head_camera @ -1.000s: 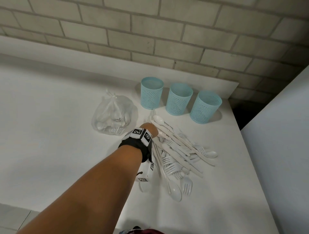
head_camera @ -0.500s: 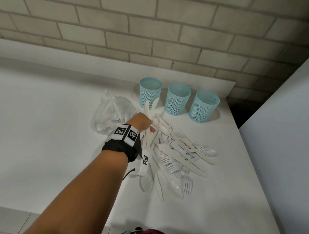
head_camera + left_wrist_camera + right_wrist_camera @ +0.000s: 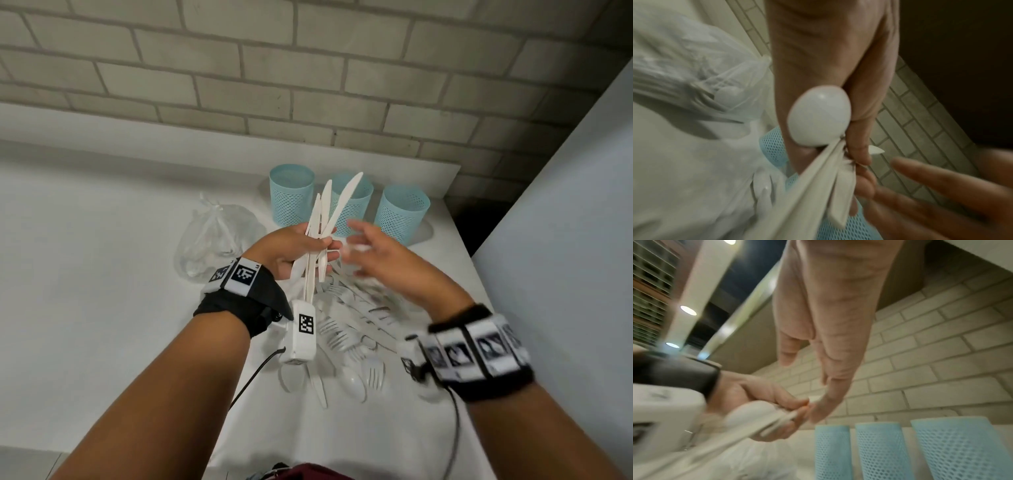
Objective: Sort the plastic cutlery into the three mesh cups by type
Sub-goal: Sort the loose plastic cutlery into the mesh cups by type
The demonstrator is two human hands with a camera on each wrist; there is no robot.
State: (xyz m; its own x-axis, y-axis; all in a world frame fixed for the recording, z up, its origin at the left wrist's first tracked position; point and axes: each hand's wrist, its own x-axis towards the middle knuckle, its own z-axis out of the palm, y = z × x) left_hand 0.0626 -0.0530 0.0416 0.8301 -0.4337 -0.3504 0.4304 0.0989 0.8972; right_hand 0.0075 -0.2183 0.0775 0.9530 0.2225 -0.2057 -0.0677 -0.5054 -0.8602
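My left hand (image 3: 308, 248) grips a bundle of white plastic knives (image 3: 330, 209), blades fanned upward in front of the cups. In the left wrist view a spoon bowl (image 3: 819, 115) also lies among the gripped handles (image 3: 818, 178). My right hand (image 3: 371, 246), blurred, has its fingers straight and reaches the bundle from the right; a right fingertip (image 3: 818, 408) touches the cutlery at my left hand (image 3: 760, 402). Three light blue mesh cups (image 3: 292, 195) (image 3: 358, 214) (image 3: 400, 214) stand in a row behind. The loose cutlery pile (image 3: 352, 329) lies under both hands.
A knotted clear plastic bag (image 3: 219, 236) holding more cutlery sits left of the cups. The white counter (image 3: 102, 274) ends at a brick wall (image 3: 308, 85) behind and a white panel (image 3: 565, 240) on the right. A dark gap (image 3: 472, 226) opens beside the right cup.
My left hand has lifted the knife bundle off the pile and raised it toward the cups. My right hand has come into view from the right, up to the bundle.
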